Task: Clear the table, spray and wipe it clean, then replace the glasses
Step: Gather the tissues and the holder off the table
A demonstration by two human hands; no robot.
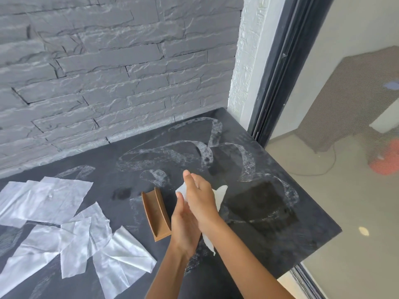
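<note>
A dark slate table [269, 238] shows pale wipe streaks and a darker damp patch near its right side. Both my hands are pressed together over its middle with a white paper tissue [220, 195] squeezed between them. My right hand [199, 197] lies on top, fingers pointing away from me. My left hand [183, 227] is underneath, against the tissue's lower part. Bits of the tissue stick out at the top, right and bottom. No glasses or spray bottle are in view.
A brown curved wooden holder [155, 214] lies on the table just left of my hands. Several flattened white tissues [64, 225] cover the table's left part. A grey stone wall [108, 72] borders the far edge. A window [345, 104] runs along the right edge.
</note>
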